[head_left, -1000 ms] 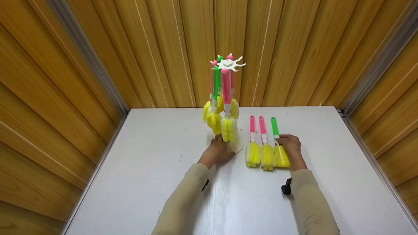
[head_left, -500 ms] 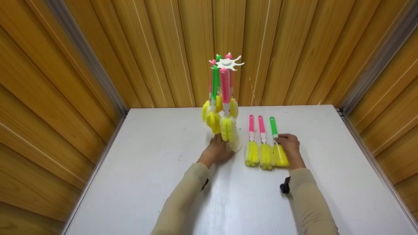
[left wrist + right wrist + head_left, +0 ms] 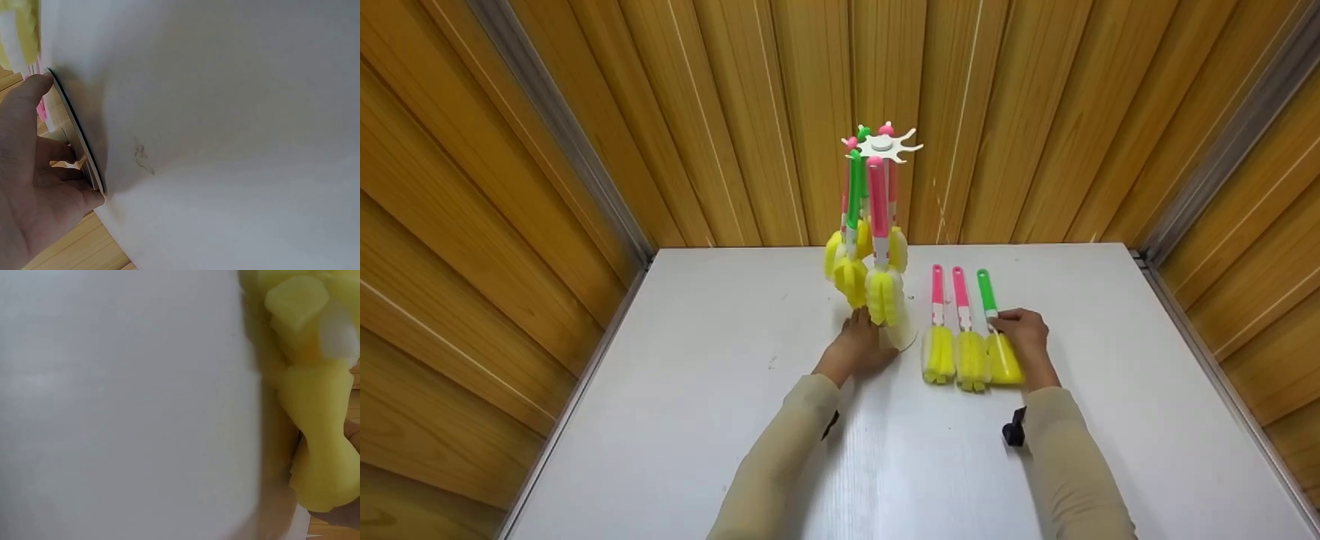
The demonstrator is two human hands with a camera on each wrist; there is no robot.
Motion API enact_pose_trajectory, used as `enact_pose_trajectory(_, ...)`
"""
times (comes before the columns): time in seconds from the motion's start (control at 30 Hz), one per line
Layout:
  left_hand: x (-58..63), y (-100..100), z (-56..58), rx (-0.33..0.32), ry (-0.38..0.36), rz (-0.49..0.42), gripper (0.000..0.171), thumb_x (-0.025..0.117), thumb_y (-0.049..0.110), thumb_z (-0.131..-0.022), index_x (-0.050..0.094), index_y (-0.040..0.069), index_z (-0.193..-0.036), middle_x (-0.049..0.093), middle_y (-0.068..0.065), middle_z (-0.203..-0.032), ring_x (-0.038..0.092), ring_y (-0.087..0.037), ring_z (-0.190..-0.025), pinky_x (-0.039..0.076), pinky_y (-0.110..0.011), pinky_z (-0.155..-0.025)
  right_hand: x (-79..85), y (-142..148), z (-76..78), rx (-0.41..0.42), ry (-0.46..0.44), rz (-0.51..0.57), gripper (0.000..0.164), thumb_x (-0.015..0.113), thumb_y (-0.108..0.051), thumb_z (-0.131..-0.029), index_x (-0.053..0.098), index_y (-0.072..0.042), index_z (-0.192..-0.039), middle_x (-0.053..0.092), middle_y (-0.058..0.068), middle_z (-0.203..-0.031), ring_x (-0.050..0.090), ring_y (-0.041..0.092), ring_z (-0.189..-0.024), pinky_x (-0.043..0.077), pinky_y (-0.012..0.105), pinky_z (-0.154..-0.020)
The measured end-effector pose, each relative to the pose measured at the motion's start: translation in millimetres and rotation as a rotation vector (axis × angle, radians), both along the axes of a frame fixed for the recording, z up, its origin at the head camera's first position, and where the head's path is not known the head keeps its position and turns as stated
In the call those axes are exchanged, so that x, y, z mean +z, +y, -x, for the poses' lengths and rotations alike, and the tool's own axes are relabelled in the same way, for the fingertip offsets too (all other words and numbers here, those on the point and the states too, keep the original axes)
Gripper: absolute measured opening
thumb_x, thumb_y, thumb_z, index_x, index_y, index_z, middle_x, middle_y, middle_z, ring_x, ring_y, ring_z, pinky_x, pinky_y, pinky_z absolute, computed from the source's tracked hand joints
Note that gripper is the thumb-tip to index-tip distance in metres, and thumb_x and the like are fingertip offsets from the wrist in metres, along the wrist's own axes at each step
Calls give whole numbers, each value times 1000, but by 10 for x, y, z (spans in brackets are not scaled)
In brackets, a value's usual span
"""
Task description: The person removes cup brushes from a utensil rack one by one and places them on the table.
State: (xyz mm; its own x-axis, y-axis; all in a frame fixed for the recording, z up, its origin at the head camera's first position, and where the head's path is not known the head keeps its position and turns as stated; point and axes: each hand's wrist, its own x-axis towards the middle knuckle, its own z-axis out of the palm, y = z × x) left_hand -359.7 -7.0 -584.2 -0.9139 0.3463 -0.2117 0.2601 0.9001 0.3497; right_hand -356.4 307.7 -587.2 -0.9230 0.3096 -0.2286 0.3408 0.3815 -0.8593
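A white stand [image 3: 882, 147] with curved hooks holds several sponge bottle brushes, their pink or green handles up and yellow heads hanging. At its foot, my left hand [image 3: 856, 351] grips the round base [image 3: 907, 336]; the left wrist view has thumb and fingers spread along the base's thin edge [image 3: 79, 129]. To the right, my right hand [image 3: 1027, 334] pinches a green-handled bottle brush [image 3: 988, 291] near its white neck, the brush lying on the table. Its yellow sponge head [image 3: 320, 433] fills the right wrist view's edge, mostly hiding the fingers there.
Two pink-handled brushes [image 3: 938, 352] lie side by side just left of the green one. All stand on a white table [image 3: 720, 337], walled by wood-look panels [image 3: 780, 90] behind and at both sides. Metal strips [image 3: 577, 142] run along the corners.
The green-handled brush's handle end has shifted very slightly left. Both hands keep their places, and the stand and pink brushes look the same.
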Motion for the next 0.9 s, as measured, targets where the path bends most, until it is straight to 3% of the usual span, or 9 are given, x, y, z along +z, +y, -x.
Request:
enact_pose_trajectory(0.13, -20, 7, 2, 23, -11, -13, 98, 65, 54, -94, 9, 13, -163, 10, -9, -168, 17, -24, -154, 14, -43, -125, 9, -10, -17, 0, 15, -31, 36, 71, -22, -96, 66, 5, -120, 69, 19, -115, 61, 21, -93, 51, 30, -83)
enact_pose_trajectory(0.3, -12, 1, 3, 22, -10, -4, 98, 64, 56, -94, 8, 13, -163, 10, -10, -169, 17, -24, -154, 15, -43, -125, 24, -37, -3, 11, 47, -88, 32, 72, -20, -95, 67, 7, -114, 71, 19, -105, 62, 20, -88, 52, 30, -79)
enact_pose_trajectory(0.7, -32, 6, 25, 40, -42, -32, 102, 66, 56, -93, 3, 19, -164, 4, -7, -171, 13, -22, -156, 14, -44, -125, 36, -53, -6, 41, 52, -186, 31, 69, -17, -96, 65, 10, -112, 67, 26, -109, 62, 34, -97, 53, 43, -85)
enact_pose_trajectory(0.77, -23, -1, 19, 34, -30, -34, 102, 66, 55, -93, 3, 18, -164, 4, -7, -171, 13, -22, -156, 14, -44, -125, 38, -47, -6, 45, 52, -180, 33, 68, -17, -96, 65, 11, -113, 67, 27, -110, 62, 36, -100, 53, 45, -87)
enact_pose_trajectory(0.9, 7, -22, 3, -22, 21, 4, 96, 61, 53, -97, 7, 7, -162, 12, -15, -168, 18, -28, -154, 18, -47, -125, 52, -45, 16, 67, 38, -190, 34, 67, -18, -97, 65, 11, -115, 66, 28, -114, 62, 38, -103, 52, 46, -91)
